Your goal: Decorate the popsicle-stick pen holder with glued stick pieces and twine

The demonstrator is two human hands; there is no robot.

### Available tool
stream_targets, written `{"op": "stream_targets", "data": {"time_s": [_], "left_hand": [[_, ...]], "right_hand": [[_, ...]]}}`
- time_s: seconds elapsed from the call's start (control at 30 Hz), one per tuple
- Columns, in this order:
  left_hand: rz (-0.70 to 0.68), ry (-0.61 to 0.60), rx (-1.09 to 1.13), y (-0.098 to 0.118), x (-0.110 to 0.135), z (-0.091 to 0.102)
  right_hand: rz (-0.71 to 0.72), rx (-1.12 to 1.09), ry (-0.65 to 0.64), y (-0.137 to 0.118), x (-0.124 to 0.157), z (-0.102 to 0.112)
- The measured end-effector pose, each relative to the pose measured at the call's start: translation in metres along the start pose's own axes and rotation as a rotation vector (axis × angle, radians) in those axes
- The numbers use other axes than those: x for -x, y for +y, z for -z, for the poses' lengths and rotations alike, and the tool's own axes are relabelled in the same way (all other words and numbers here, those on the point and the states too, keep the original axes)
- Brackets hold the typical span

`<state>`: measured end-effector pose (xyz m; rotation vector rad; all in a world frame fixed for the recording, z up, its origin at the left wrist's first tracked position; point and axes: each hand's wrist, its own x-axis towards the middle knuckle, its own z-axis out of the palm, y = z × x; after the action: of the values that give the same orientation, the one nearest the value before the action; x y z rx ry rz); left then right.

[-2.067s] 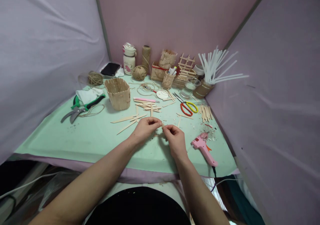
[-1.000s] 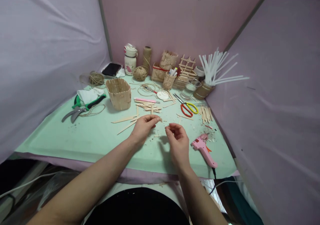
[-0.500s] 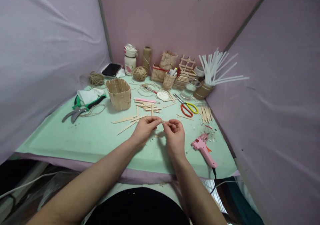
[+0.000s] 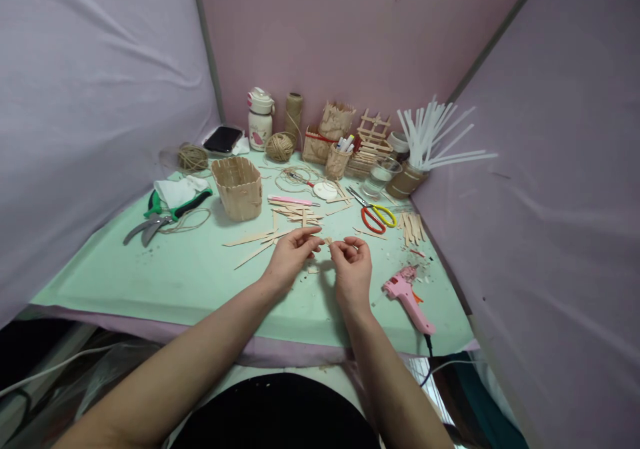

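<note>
Between my fingertips is a small pale wooden piece (image 4: 327, 240), too small to make out its shape. My right hand (image 4: 351, 269) pinches it from the right, thumb against forefinger. On its other side my left hand (image 4: 291, 256) has its thumb and fingertips close together at the piece, the forefinger stretched out above; whether it grips or only touches is hard to see. Thin wooden sticks (image 4: 257, 238) lie just beyond my left hand. A small flat wood scrap (image 4: 313, 270) rests on the table below the hands.
A pink glue gun (image 4: 411, 299) lies at right, near scissors (image 4: 373, 212) and wooden strips (image 4: 412, 229). At left are pruning shears (image 4: 165, 216) and a wooden basket (image 4: 237, 189). A water cup (image 4: 383, 176) and a jar of white glue sticks (image 4: 409, 179) stand at back right.
My hands have drawn slightly apart, and more of the small wooden piece shows between them. My left forefinger has straightened. Everything else on the table stays put.
</note>
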<state>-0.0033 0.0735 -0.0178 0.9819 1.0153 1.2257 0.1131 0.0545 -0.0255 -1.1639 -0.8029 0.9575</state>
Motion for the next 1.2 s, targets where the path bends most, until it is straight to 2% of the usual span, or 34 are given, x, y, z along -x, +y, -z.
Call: {"op": "stream_targets", "data": {"time_s": [0.07, 0.17, 0.23, 0.43, 0.9, 1.03, 1.2], "left_hand": [[-0.007, 0.061, 0.011, 0.001, -0.001, 0.000], [-0.037, 0.234, 0.042, 0.002, -0.002, 0.001], [-0.061, 0.281, 0.064, 0.004, -0.002, 0.000], [-0.016, 0.052, 0.092, 0.004, 0.005, -0.005], [0.013, 0.069, 0.095, 0.001, 0.002, -0.002], [0.029, 0.022, -0.008, 0.001, 0.004, -0.002], [-0.027, -0.035, -0.124, 0.000, 0.006, -0.003]], "right_hand": [[0.006, -0.006, 0.006, 0.000, 0.000, 0.000], [0.021, -0.019, 0.024, -0.002, 0.001, -0.001], [0.022, -0.020, 0.033, -0.003, 0.002, -0.002], [0.017, -0.005, -0.002, 0.000, 0.004, -0.002], [0.055, 0.078, -0.090, 0.001, 0.006, 0.007], [0.078, 0.074, -0.073, 0.000, 0.002, 0.012], [0.050, 0.097, -0.111, -0.003, -0.002, 0.017]]}}
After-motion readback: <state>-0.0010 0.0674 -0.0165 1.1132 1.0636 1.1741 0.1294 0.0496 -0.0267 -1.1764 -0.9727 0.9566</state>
